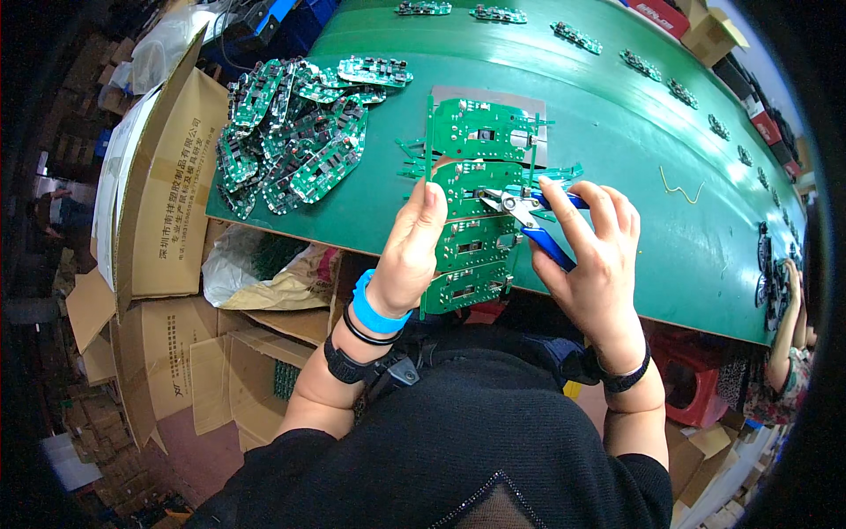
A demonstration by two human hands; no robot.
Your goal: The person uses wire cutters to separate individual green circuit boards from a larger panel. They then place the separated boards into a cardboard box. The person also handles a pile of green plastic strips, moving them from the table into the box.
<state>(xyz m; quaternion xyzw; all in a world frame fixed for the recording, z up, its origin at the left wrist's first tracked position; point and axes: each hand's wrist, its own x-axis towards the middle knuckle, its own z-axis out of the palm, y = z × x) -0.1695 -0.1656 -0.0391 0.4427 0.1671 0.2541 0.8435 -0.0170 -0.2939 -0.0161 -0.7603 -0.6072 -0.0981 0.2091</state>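
My left hand (412,236) grips the left edge of a green circuit board panel (470,234), its thumb lying on the face and the other fingers hidden behind. The panel is made of several joined boards and hangs partly over the table's near edge. In my right hand (592,238) is a pair of blue-handled cutting pliers (522,210). Its jaws lie on the panel, near the right part of the second board from the top. Beneath the panel's far end is a flat grey sheet (538,150). Thin green board strips (564,172) lie beside the panel.
A pile of separated circuit boards (286,132) sits on the green table (608,282) at left. Single boards (577,37) lie spaced along the far belt. Open cardboard boxes (172,176) stand at left. A red stool (692,375) and another person's arm (784,339) are at right.
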